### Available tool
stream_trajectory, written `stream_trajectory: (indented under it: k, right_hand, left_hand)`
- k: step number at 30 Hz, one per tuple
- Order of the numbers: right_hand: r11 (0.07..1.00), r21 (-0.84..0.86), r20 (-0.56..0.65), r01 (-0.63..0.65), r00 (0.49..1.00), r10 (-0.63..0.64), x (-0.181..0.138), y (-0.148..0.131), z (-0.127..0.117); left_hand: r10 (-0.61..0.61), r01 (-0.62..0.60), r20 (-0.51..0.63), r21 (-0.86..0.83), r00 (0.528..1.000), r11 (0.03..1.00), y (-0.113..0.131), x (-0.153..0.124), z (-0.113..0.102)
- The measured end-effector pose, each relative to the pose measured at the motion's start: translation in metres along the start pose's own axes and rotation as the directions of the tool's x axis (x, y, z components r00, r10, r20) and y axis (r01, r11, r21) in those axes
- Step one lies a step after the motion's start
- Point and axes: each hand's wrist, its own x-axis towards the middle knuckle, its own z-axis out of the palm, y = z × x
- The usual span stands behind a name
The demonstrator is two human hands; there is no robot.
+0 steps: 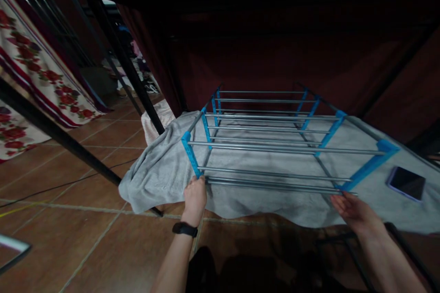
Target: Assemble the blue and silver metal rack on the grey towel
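A shoe rack point(261, 148) of thin metal tubes and blue plastic brackets lies on a grey blanket point(161, 169). Its tubes run left to right in several rows. My left hand point(195, 194), with a black band on the wrist, is closed around the rack's near left corner, just below a blue bracket point(191, 155). At the near right corner, my right hand point(350, 210) has its fingers at the tube ends under another blue bracket point(367, 169). The fingertips of both hands are partly hidden behind the tubes.
A phone point(407, 183) lies on the blanket right of the rack. Black frame poles point(130, 68) stand at the left and a dark red curtain point(268, 64) hangs behind. A cable point(68, 184) crosses the tiled floor point(103, 229). A floral curtain point(44, 73) hangs far left.
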Motion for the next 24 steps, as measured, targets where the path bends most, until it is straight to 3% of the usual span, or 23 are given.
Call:
stream_trajectory:
  k: [6,11,24]
  right_hand:
    - [0.997,-0.069,0.049,-0.034,0.998,0.038,0.004,0.013,0.000]
    - [0.995,-0.099,0.070,-0.023,0.997,0.030,0.009,0.016,0.002]
    - [0.971,-0.214,0.115,0.106,0.990,-0.083,0.012,0.017,0.006]
  left_hand:
    - [0.030,-0.032,0.055,0.037,0.998,0.999,0.003,0.002,0.006]
    - [0.057,-0.060,0.029,0.081,0.998,0.995,0.005,0.004,0.012]
    - [0.163,-0.164,0.023,0.080,0.986,0.983,-0.004,0.015,0.021]
